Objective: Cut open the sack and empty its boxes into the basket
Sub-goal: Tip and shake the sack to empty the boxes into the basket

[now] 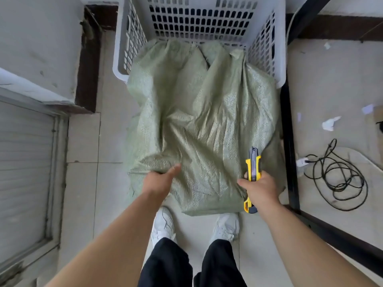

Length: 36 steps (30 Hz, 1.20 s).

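Gripping the woven green sack (199, 129), whose far end lies in the white basket (263, 44), our left hand (160, 179) fingers pinch its near corner while our right hand (259, 187) clasps a yellow utility knife (253, 168). No boxes show; we judge emptying barely begun.

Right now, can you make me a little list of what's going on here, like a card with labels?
place: tiled floor, seen from above
sack: green woven, far end lying in the basket, near end by the shoes
basket: white plastic with holes
left hand: gripping a fold of the sack
right hand: holding the knife and pinching the sack
knife: yellow utility knife, tip pointing away
boxes: none visible
nearby: black cable coiled on the floor
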### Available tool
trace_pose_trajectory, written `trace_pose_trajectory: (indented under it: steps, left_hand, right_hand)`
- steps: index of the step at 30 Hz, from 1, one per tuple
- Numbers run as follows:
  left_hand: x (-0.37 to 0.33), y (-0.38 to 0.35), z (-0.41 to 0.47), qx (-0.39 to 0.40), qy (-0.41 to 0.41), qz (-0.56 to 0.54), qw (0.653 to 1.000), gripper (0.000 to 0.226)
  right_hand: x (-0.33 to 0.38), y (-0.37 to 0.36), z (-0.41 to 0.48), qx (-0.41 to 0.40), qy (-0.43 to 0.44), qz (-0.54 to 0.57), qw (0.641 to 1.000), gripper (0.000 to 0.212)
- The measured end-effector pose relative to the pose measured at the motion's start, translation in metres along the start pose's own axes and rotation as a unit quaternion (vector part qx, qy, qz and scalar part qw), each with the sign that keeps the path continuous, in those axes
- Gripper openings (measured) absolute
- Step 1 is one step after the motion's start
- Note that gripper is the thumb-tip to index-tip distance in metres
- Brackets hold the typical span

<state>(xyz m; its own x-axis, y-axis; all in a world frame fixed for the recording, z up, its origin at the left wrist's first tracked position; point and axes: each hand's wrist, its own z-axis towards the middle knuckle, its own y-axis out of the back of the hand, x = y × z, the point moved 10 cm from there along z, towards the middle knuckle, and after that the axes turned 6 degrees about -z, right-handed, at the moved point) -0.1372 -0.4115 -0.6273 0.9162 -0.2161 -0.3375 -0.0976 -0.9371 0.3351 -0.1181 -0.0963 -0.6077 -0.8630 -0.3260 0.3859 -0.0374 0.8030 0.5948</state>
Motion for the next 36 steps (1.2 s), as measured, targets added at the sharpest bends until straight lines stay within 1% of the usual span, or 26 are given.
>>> trace_pose_trajectory:
  steps: [2, 3, 5, 8, 12, 14, 16, 19, 22, 24, 26, 30, 33, 36]
  left_hand:
    - [-0.001, 0.0, 0.002, -0.022, -0.033, -0.002, 0.999, 0.037]
    - [-0.001, 0.004, 0.001, -0.042, -0.041, 0.002, 0.998, 0.031]
    - [0.0, 0.013, 0.0, -0.083, -0.056, 0.013, 0.995, 0.023]
    - [-0.003, 0.021, -0.003, -0.1, -0.088, 0.024, 0.991, 0.025]
    - [-0.018, 0.037, -0.025, -0.125, -0.125, 0.058, 0.982, 0.039]
    - [-0.033, 0.045, -0.043, -0.14, -0.13, 0.055, 0.98, 0.041]
    - [-0.054, 0.051, -0.063, -0.138, -0.133, 0.047, 0.98, 0.044]
    - [-0.092, 0.06, -0.093, -0.13, -0.143, -0.008, 0.981, 0.049]
    - [-0.133, 0.071, -0.115, -0.1, -0.154, -0.065, 0.981, 0.028]
    - [-0.154, 0.082, -0.125, -0.087, -0.155, -0.066, 0.982, 0.031]
    - [-0.175, 0.096, -0.137, -0.102, -0.172, -0.035, 0.979, 0.026]
    - [-0.207, 0.114, -0.162, -0.149, -0.229, -0.003, 0.962, 0.015]
    - [-0.228, 0.124, -0.178, -0.178, -0.256, -0.023, 0.95, 0.009]
    - [-0.257, 0.139, -0.193, -0.205, -0.27, -0.068, 0.938, 0.01]
  right_hand:
    - [-0.009, -0.002, 0.003, -0.027, -0.006, -0.005, 1.0, 0.018]
    - [-0.012, -0.003, 0.004, -0.033, -0.012, -0.009, 0.999, 0.015]
    - [-0.018, -0.004, 0.007, -0.047, -0.027, -0.022, 0.998, 0.012]
    - [-0.021, 0.009, 0.011, -0.09, -0.029, -0.038, 0.995, 0.017]
    - [-0.005, 0.031, 0.0, -0.094, -0.022, -0.02, 0.995, 0.012]
    - [0.016, 0.048, -0.011, -0.091, -0.004, 0.009, 0.996, 0.011]
    - [0.041, 0.071, -0.022, -0.091, 0.011, 0.042, 0.995, 0.008]
    - [0.076, 0.107, -0.037, -0.105, 0.022, 0.09, 0.99, 0.008]
    - [0.116, 0.133, -0.05, -0.096, 0.039, 0.119, 0.987, 0.02]
    - [0.145, 0.145, -0.06, -0.079, 0.045, 0.135, 0.987, 0.025]
    - [0.173, 0.154, -0.067, -0.063, 0.056, 0.153, 0.985, 0.026]
    - [0.217, 0.174, -0.078, -0.07, 0.083, 0.177, 0.978, 0.027]
    - [0.246, 0.186, -0.084, -0.068, 0.098, 0.207, 0.971, 0.029]
    - [0.278, 0.201, -0.093, -0.066, 0.116, 0.216, 0.967, 0.029]
